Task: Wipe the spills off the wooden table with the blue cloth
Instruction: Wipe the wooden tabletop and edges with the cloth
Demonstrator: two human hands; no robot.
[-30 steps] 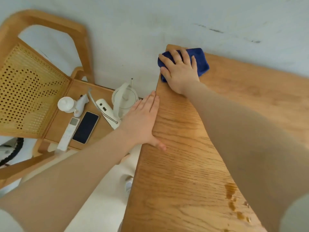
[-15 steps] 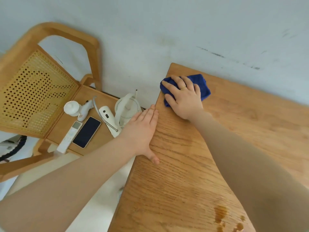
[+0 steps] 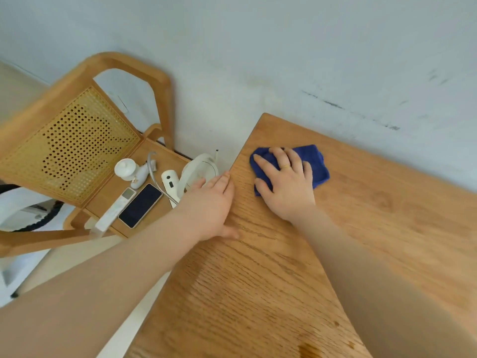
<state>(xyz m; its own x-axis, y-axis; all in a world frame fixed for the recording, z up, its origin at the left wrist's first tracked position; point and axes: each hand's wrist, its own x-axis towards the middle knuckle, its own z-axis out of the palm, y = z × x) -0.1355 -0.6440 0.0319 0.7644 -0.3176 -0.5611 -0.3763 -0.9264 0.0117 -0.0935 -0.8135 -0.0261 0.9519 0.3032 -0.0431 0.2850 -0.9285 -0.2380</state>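
Note:
The blue cloth (image 3: 317, 164) lies bunched on the wooden table (image 3: 387, 215) near its far left corner. My right hand (image 3: 285, 182) presses flat on the cloth with straight, spread fingers and covers most of it. My left hand (image 3: 211, 202) rests on the table's left edge, fingers straight along the edge and thumb lying on the tabletop. A brown wet spill (image 3: 308, 348) shows on the wood at the bottom edge of the view, beside my right forearm.
A wooden chair (image 3: 77, 140) with a cane back stands left of the table. Its seat holds a white kettle (image 3: 200, 173), a phone (image 3: 140, 205), a remote (image 3: 114, 211) and small white items. A pale wall runs close behind the table.
My right hand has slid the cloth back from the far corner and to the right, away from the left edge. My left hand stays on the edge. The view has tilted up.

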